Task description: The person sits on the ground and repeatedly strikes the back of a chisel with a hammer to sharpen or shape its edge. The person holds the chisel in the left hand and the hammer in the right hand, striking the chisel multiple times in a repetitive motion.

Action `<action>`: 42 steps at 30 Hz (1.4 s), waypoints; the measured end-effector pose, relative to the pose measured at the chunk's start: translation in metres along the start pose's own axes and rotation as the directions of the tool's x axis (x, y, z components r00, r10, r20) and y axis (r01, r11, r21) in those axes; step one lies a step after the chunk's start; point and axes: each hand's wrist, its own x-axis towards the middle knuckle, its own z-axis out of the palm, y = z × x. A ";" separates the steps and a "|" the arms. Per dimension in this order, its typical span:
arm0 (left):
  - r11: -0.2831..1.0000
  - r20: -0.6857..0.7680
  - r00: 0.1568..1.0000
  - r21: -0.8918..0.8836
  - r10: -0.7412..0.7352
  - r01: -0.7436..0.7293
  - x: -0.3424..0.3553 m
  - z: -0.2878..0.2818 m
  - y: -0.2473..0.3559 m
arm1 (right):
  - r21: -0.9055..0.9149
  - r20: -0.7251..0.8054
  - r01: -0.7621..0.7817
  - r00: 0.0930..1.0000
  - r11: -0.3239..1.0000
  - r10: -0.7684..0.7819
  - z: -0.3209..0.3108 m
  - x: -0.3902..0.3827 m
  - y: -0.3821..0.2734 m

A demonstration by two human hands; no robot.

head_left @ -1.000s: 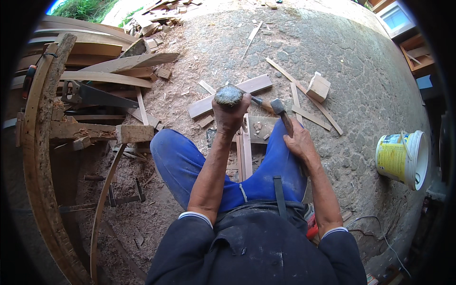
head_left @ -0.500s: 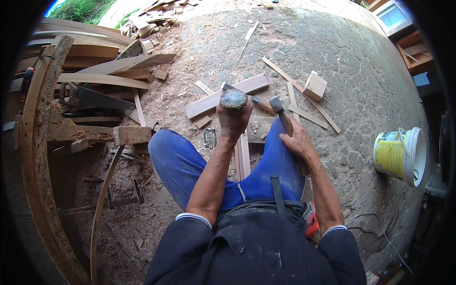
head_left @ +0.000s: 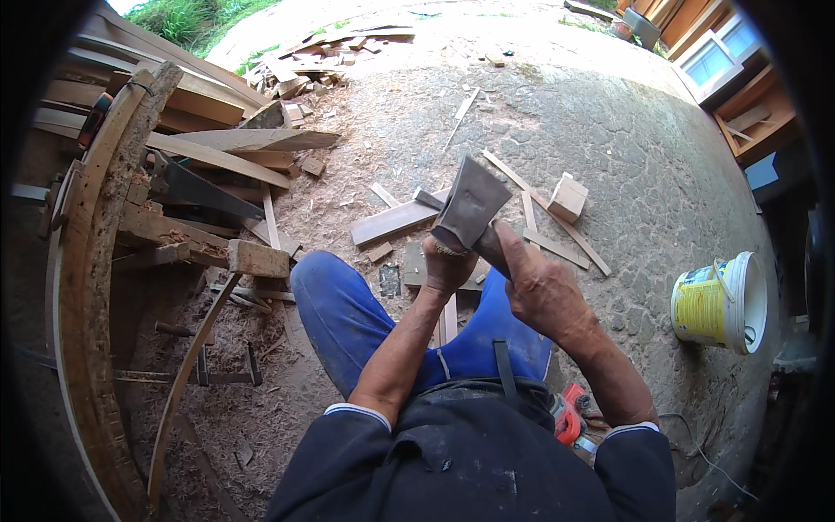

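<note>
My right hand (head_left: 548,291) is closed round the handle of a hatchet (head_left: 474,202), raised in front of my lap. Its broad dark metal head covers part of my left hand (head_left: 448,268), which is a fist round an upright piece with a rough, round end. Only a sliver of that end shows under the hatchet; whether the two touch, I cannot tell. A narrow grey end (head_left: 428,199) sticks out just left of the hatchet head; what it belongs to is hidden. Beyond my hands a planed board (head_left: 387,224) lies on the ground.
A wooden block (head_left: 569,198) and thin strips (head_left: 565,248) lie ahead on the right. At the left stand curved timbers (head_left: 96,287) with a handsaw (head_left: 209,191). A white bucket (head_left: 703,304) lies tipped at the right. A red tool (head_left: 570,416) sits by my right hip.
The hatchet has come up and left from beside my right thigh to over my left hand, its head now close to the view. My left hand has dropped slightly nearer to me.
</note>
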 end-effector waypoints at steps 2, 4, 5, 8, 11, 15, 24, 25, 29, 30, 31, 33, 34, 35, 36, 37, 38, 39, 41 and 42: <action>0.996 0.030 0.998 -0.070 -0.046 0.048 0.001 0.001 -0.001 | 0.082 0.169 -0.125 0.979 0.989 0.110 0.020 -0.007 0.013; 0.995 0.064 0.993 -0.017 -0.095 0.096 0.001 0.001 -0.001 | 0.182 0.079 -0.136 0.989 0.974 0.124 0.030 -0.016 0.023; 0.977 0.109 0.977 -0.092 -0.185 0.195 0.002 0.001 -0.002 | 0.217 0.000 -0.108 0.994 0.970 0.111 0.023 -0.021 0.023; 0.993 0.038 0.994 -0.052 -0.100 0.102 0.001 0.002 -0.003 | 0.244 -0.298 0.041 0.954 0.969 0.035 -0.034 -0.023 -0.006; 0.988 0.076 0.986 -0.034 -0.146 0.148 0.001 0.003 -0.003 | 0.359 -0.807 0.283 0.573 0.889 0.144 -0.125 -0.008 -0.076; 0.973 0.080 0.975 -0.092 -0.205 0.212 0.000 0.004 -0.003 | 0.039 -0.998 0.719 -0.004 0.693 0.061 -0.173 0.033 -0.120; 0.897 0.216 0.918 -0.230 -0.331 0.377 0.017 -0.009 -0.003 | -0.007 -0.032 -0.143 0.989 0.990 0.143 0.045 -0.034 0.046; 0.889 0.155 0.940 -0.308 -0.305 0.339 0.021 -0.008 -0.004 | 0.000 -0.030 -0.191 0.981 0.982 0.191 0.048 -0.040 0.053; 0.669 0.200 0.790 -0.437 -0.579 0.601 0.050 -0.001 -0.001 | 0.278 0.002 -0.251 0.966 0.927 0.260 0.048 -0.038 0.054; 0.716 0.189 0.824 -0.418 -0.534 0.560 0.049 -0.004 0.007 | 0.282 0.017 -0.323 0.943 0.904 0.331 0.052 -0.037 0.056; 0.763 0.184 0.863 -0.407 -0.470 0.503 0.052 -0.006 0.014 | 0.238 -0.019 -0.359 0.927 0.902 0.374 0.059 -0.036 0.059; 0.931 0.136 0.970 -0.280 -0.203 0.234 0.046 -0.026 0.037 | 0.207 -0.053 -0.382 0.915 0.901 0.401 0.076 -0.041 0.076; 0.953 0.029 0.979 -0.225 -0.202 0.203 0.048 -0.036 0.046 | 0.218 -0.044 -0.402 0.906 0.889 0.420 0.085 -0.045 0.087; 0.972 -0.091 0.988 -0.211 -0.128 0.106 0.053 -0.046 0.053 | 0.220 -0.039 -0.396 0.910 0.892 0.414 0.093 -0.049 0.099; 0.963 -0.134 0.980 -0.245 -0.145 0.109 0.060 -0.054 0.058 | 0.218 -0.035 -0.410 0.904 0.886 0.427 0.101 -0.051 0.108; 0.944 -0.189 0.960 -0.297 -0.208 0.146 0.068 -0.061 0.059 | 0.229 -0.034 -0.396 0.910 0.889 0.414 0.107 -0.055 0.115; 0.957 -0.253 0.958 -0.284 -0.131 0.056 0.082 -0.064 0.057 | 0.280 -0.083 -0.308 0.936 0.909 0.342 0.110 -0.056 0.121; 0.964 -0.296 0.936 -0.236 -0.192 0.123 0.093 -0.065 0.052 | 0.263 -0.050 -0.367 0.918 0.892 0.393 0.113 -0.057 0.124; 0.967 -0.135 0.962 -0.132 -0.236 0.219 0.117 -0.054 0.031 | 0.273 -0.128 -0.277 0.939 0.921 0.320 0.113 -0.055 0.125; 0.936 -0.066 0.952 -0.214 -0.298 0.278 0.121 -0.047 0.021 | 0.258 -0.123 -0.282 0.939 0.924 0.321 0.111 -0.053 0.123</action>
